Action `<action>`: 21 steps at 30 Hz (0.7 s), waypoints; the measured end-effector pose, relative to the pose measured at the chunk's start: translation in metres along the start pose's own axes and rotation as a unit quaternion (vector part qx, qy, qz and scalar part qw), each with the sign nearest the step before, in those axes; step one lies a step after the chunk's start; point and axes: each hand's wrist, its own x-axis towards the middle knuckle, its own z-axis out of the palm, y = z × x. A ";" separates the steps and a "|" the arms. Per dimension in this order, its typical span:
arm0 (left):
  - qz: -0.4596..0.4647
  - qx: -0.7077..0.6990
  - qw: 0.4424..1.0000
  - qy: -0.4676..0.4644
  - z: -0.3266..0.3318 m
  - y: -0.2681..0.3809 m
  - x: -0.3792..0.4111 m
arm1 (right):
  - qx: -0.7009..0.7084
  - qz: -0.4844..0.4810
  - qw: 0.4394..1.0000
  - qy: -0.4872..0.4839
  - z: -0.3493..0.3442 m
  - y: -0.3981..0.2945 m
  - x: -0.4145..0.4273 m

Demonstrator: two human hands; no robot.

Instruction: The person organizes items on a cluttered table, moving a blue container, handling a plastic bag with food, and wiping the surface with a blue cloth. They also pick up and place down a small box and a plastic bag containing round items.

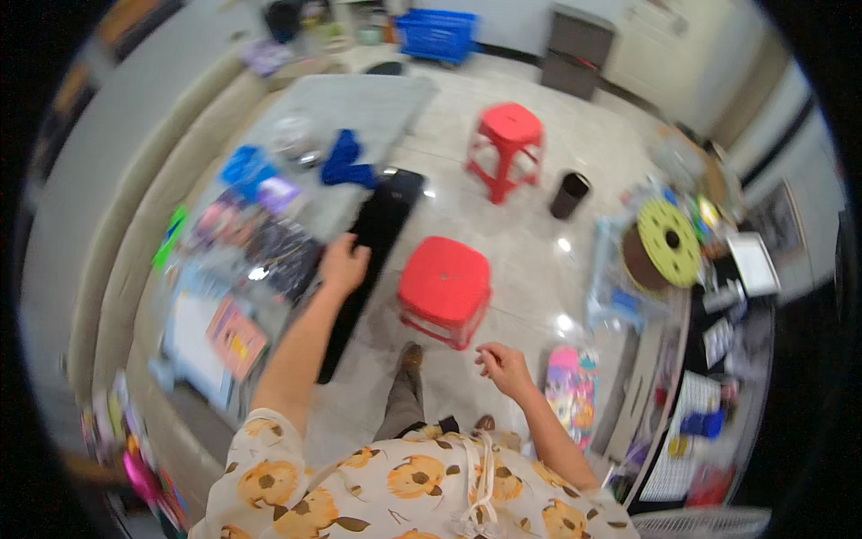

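My left hand (343, 264) reaches over the near edge of a low table, beside a black plastic bag (286, 252); its fingers are apart and I see nothing in them. Blur hides whether it touches the bag. A long black panel (384, 236) runs along the table's right side, just past my fingertips. My right hand (504, 367) hangs over the floor with loosely curled fingers, holding nothing visible. Between my hands stands a red plastic stool (444, 279). Farther along the table lie a dark blue cloth item (347, 162) and a bright blue package (248, 172).
A second red stool (510, 145) and a dark bin (570, 195) stand ahead. A beige sofa (135, 175) borders the left. On the right are a large yellow-flanged spool (667, 242), a colourful skateboard-shaped item (571, 394) and a cluttered black cabinet top (734, 343).
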 end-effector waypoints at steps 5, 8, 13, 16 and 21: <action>0.037 0.198 0.979 -0.006 0.022 -0.105 0.152 | 0.031 0.151 0.970 0.188 -0.006 0.021 0.014; 0.014 0.296 0.955 0.003 0.039 -0.109 0.209 | 0.050 0.265 0.931 0.247 0.000 0.039 0.000; -0.006 0.319 0.940 -0.118 0.059 -0.136 0.285 | -0.027 0.265 0.946 0.187 0.046 0.027 0.017; 0.084 0.230 0.961 -0.133 0.084 -0.207 0.307 | -0.030 0.247 0.949 0.191 0.058 0.031 0.019; 0.017 0.064 0.998 -0.015 0.076 -0.196 0.320 | -0.072 0.212 0.945 0.240 0.049 0.032 0.008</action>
